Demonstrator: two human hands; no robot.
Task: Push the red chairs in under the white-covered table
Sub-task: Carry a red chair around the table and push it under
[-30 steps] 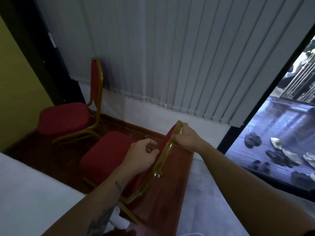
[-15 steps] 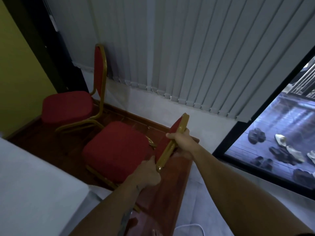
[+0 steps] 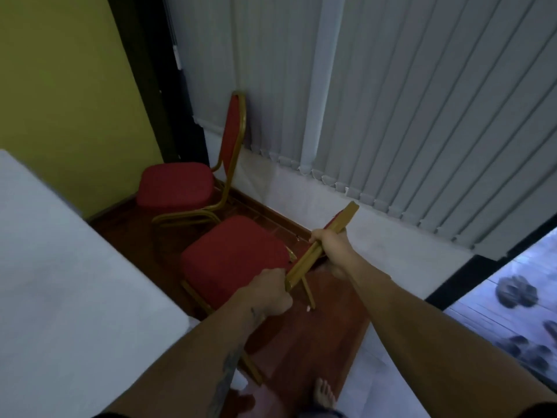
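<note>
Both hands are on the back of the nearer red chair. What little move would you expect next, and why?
Probably a short push toward the white-covered table. The left hand and right hand both grip the backrest of the near chair, whose seat is fully out in the open beside the table edge, not under it.

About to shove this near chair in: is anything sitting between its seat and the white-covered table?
Nothing visible does. Both hands, left hand and right hand, grip the near chair by its backrest, and only bare red-brown floor lies between its seat and the white-covered table. The second chair stands farther off, out of that path.
</note>
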